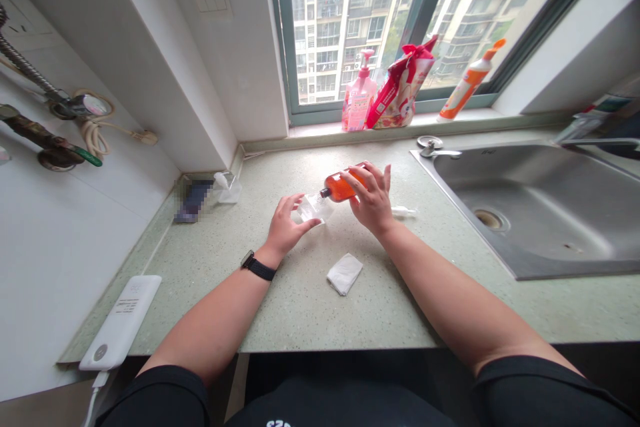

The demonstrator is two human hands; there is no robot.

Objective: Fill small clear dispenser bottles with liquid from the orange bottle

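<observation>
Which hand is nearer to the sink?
Right. The right hand, holding the orange bottle, is just left of the sink; the left hand, holding the clear container, is farther left.

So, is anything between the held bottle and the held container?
Nothing visible: the right hand holds the bottle with its neck at the container in the left hand. Whether the bottle is capped is unclear.
</observation>
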